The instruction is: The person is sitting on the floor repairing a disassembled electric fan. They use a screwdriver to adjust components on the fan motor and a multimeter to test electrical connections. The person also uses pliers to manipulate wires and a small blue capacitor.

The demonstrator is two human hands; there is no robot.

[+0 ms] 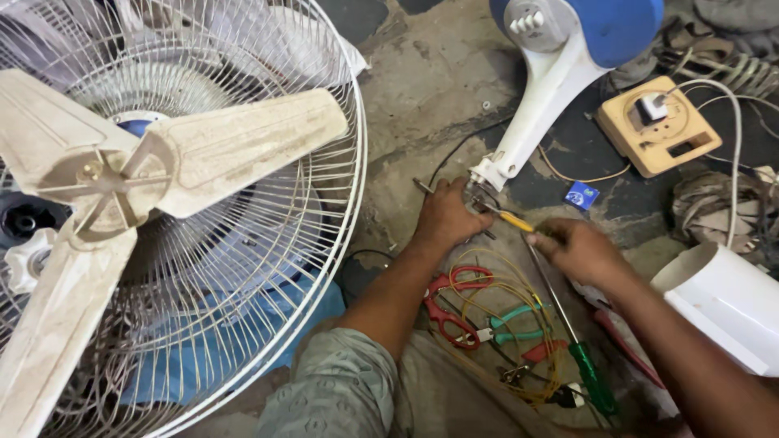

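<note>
Your yellow-handled screwdriver (513,220) lies nearly flat, tip pointing toward ten o'clock, meeting the lower end of the white fan neck (531,122). That neck slants up toward one o'clock into its blue motor housing (617,28), resting on the floor.

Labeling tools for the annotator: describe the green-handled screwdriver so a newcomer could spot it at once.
Start at the big wire fan guard on the left, then move right past both forearms to the tool pile on the floor. Under the right hand lies the screwdriver: long thin steel shaft, translucent green handle, unlike the red scissors and teal pliers beside it.
</note>
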